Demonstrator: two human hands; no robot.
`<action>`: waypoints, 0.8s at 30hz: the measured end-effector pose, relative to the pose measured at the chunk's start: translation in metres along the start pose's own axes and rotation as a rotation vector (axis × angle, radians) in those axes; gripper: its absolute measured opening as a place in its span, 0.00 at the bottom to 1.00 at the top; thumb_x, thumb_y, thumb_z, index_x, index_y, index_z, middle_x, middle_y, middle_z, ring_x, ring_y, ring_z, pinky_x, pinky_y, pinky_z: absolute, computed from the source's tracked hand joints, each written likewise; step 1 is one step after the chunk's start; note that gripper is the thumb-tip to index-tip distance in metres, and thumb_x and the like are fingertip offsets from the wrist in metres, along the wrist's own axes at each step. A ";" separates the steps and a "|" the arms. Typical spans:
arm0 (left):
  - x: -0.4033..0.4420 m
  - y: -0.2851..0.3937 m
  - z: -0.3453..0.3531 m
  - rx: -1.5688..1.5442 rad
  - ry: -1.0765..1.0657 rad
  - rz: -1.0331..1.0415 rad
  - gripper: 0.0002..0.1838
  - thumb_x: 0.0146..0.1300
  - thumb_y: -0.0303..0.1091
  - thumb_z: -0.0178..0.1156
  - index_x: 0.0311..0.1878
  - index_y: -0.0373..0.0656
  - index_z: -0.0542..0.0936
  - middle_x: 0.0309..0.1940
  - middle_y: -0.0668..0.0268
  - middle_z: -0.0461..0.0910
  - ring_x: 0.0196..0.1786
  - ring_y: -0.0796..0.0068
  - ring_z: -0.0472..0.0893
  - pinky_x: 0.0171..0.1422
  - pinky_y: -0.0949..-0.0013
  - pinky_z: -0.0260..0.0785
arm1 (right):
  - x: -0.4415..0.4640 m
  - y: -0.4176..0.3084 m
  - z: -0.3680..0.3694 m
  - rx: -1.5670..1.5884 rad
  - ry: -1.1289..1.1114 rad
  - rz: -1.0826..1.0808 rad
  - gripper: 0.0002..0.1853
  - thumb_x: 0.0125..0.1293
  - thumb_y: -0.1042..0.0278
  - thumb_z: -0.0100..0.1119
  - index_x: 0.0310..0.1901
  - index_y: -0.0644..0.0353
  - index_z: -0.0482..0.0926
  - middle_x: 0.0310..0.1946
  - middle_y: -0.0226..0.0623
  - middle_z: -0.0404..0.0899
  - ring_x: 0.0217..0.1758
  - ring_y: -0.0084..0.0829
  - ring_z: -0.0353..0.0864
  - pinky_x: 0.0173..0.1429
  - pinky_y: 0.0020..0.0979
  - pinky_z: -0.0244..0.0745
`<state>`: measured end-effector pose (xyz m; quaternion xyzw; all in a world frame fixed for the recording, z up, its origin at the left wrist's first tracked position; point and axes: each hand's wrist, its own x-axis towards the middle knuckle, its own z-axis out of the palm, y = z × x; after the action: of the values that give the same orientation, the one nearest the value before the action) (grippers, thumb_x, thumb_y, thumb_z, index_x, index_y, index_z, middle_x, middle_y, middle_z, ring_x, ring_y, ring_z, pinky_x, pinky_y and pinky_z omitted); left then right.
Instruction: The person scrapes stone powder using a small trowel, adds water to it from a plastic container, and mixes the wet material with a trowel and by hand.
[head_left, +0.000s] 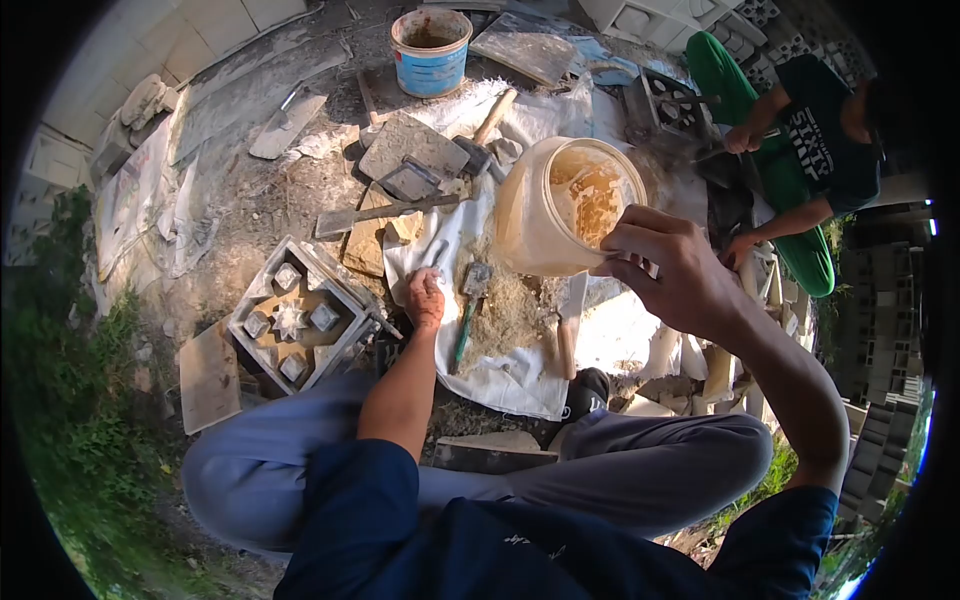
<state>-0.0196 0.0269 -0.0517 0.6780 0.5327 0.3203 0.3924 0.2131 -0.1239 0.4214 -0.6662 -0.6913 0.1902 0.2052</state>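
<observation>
My right hand [672, 262] pinches the rim of a whitish plastic bucket [525, 215]. The bucket is tipped towards me, with yellowish-brown residue clinging inside. Over the white sack [510, 387], my left hand [424, 298] is closed, its fingertips partly hidden; a thin greyish piece shows just beyond them, too small to name. Left of that hand sits a metal mould [300, 325] with a star-shaped piece and several small blocks inside. To its right lie a green-handled tool [468, 315] and a wooden-handled trowel [570, 335], beside a heap of sandy material [515, 315].
A blue paint bucket [431, 70] stands at the far side. Boards, a hammer [485, 135] and a long wooden-handled tool [385, 213] lie beyond my left hand. At the right, another person [815, 150] works by a second mould [675, 110]. A flat board [210, 378] lies at the left.
</observation>
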 end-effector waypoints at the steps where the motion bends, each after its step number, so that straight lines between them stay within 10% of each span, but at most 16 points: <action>1: 0.000 0.001 -0.001 0.004 0.001 0.002 0.10 0.68 0.31 0.52 0.34 0.46 0.83 0.35 0.56 0.82 0.44 0.51 0.80 0.51 0.55 0.72 | 0.000 -0.005 0.001 0.041 -0.012 -0.011 0.07 0.62 0.76 0.69 0.39 0.67 0.80 0.34 0.42 0.79 0.36 0.43 0.83 0.39 0.40 0.77; 13: -0.005 0.017 0.007 0.207 0.222 0.295 0.04 0.60 0.23 0.53 0.35 0.43 0.77 0.35 0.57 0.80 0.42 0.49 0.79 0.51 0.50 0.70 | 0.057 0.026 -0.007 -0.011 0.268 -0.015 0.09 0.62 0.76 0.70 0.42 0.68 0.81 0.34 0.39 0.78 0.29 0.32 0.81 0.35 0.31 0.77; 24: -0.005 0.043 0.010 0.504 0.221 0.228 0.06 0.56 0.23 0.56 0.37 0.45 0.73 0.36 0.57 0.75 0.45 0.50 0.76 0.53 0.46 0.62 | 0.381 0.195 0.067 -0.223 0.730 -0.183 0.13 0.66 0.67 0.68 0.48 0.63 0.84 0.43 0.43 0.85 0.34 0.38 0.85 0.43 0.37 0.79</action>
<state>0.0076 0.0149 -0.0191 0.7705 0.5553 0.2919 0.1128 0.3304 0.2653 0.2716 -0.6440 -0.6459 -0.1547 0.3797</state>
